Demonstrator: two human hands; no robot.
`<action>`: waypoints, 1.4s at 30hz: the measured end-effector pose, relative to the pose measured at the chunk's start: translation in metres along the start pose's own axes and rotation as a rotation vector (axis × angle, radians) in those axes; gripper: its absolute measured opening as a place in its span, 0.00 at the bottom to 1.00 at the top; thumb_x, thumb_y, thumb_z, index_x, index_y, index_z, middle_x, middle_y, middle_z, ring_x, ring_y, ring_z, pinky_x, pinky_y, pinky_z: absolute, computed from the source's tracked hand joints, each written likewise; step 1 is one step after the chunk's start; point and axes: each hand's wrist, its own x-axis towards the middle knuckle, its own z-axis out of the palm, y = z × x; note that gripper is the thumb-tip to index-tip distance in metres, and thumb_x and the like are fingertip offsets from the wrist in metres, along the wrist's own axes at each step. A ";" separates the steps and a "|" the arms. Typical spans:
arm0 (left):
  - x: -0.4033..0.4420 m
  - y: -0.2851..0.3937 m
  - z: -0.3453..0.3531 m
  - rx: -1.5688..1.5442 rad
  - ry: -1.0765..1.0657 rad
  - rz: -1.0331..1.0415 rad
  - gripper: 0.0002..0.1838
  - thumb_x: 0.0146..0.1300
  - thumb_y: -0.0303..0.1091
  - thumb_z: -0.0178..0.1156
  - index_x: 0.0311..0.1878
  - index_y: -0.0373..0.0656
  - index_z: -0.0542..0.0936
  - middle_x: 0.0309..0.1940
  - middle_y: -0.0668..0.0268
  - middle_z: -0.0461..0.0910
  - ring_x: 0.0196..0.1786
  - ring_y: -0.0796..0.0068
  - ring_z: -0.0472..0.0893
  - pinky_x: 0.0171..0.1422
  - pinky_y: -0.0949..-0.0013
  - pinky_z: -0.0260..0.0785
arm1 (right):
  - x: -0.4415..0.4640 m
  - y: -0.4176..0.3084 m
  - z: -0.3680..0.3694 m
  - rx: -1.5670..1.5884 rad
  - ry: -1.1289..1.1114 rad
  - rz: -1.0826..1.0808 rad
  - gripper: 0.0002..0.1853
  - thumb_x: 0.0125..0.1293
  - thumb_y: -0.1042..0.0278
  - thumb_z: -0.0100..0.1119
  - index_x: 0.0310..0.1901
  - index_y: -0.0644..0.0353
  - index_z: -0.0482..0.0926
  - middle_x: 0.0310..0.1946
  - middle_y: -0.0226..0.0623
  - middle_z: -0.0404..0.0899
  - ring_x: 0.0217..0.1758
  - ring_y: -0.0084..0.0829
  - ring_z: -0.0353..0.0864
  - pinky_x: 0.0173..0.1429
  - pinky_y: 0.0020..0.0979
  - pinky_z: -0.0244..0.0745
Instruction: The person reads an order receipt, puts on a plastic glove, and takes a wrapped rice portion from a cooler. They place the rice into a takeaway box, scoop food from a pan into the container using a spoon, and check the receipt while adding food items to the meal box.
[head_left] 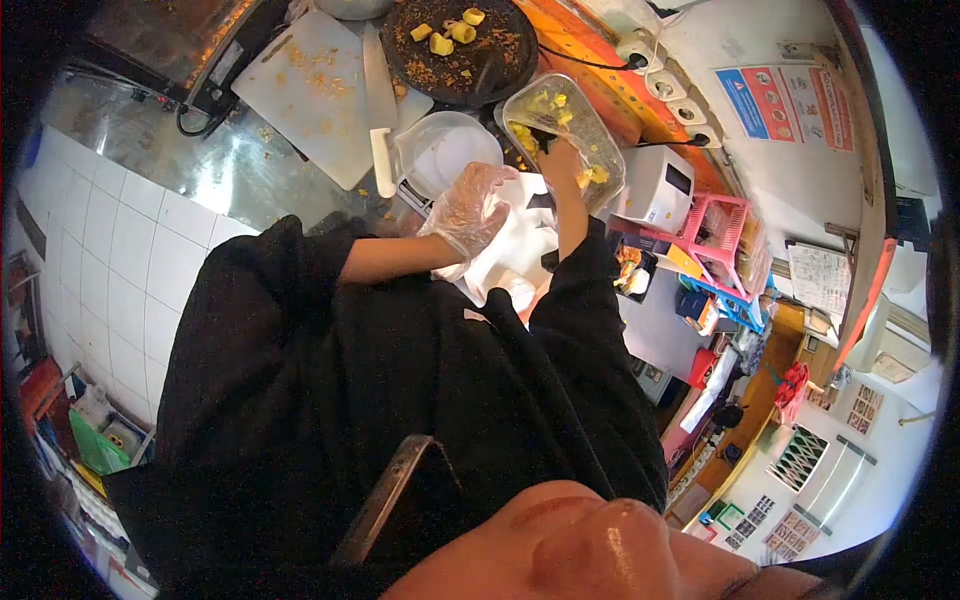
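My left hand, in a clear plastic glove, is held beside a white round bowl, over a white sheet or box. Its fingers are curved and apart, with nothing seen between them. My right hand reaches into a clear rectangular container that holds yellow pieces. A dark object shows at its fingertips, which look closed on it. What the dark object is cannot be made out.
A dark round plate bears several yellow rolled pieces. A large knife lies beside a white cutting board with crumbs. Right of the container stand a white device and a pink basket.
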 end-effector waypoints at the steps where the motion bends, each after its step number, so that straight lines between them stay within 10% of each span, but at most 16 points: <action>1: 0.000 -0.001 0.000 -0.001 -0.002 -0.001 0.23 0.50 0.21 0.56 0.52 0.42 0.71 0.45 0.58 0.71 0.49 0.61 0.74 0.56 0.63 0.67 | -0.003 -0.007 -0.010 -0.003 0.002 -0.004 0.25 0.46 0.67 0.64 0.48 0.65 0.74 0.43 0.57 0.78 0.47 0.53 0.78 0.51 0.44 0.74; 19: -0.006 0.001 -0.005 0.070 -0.092 -0.075 0.23 0.54 0.23 0.56 0.55 0.43 0.69 0.47 0.58 0.69 0.48 0.64 0.73 0.55 0.65 0.67 | 0.000 -0.023 -0.026 0.044 -0.248 0.237 0.24 0.52 0.69 0.61 0.52 0.65 0.73 0.49 0.58 0.74 0.54 0.51 0.75 0.57 0.43 0.71; 24: -0.005 0.003 -0.006 0.090 -0.098 -0.076 0.23 0.54 0.24 0.57 0.55 0.43 0.69 0.48 0.58 0.69 0.47 0.63 0.74 0.55 0.64 0.68 | -0.002 -0.012 -0.005 -0.043 0.042 0.117 0.20 0.57 0.62 0.55 0.49 0.63 0.74 0.44 0.56 0.78 0.49 0.53 0.77 0.55 0.47 0.71; 42: -0.014 0.009 -0.006 0.050 -0.088 -0.076 0.23 0.54 0.22 0.56 0.55 0.44 0.69 0.47 0.59 0.69 0.47 0.65 0.74 0.55 0.65 0.68 | -0.030 0.032 -0.043 -0.114 -0.270 -0.091 0.32 0.63 0.54 0.53 0.62 0.65 0.59 0.43 0.62 0.77 0.48 0.56 0.77 0.51 0.47 0.72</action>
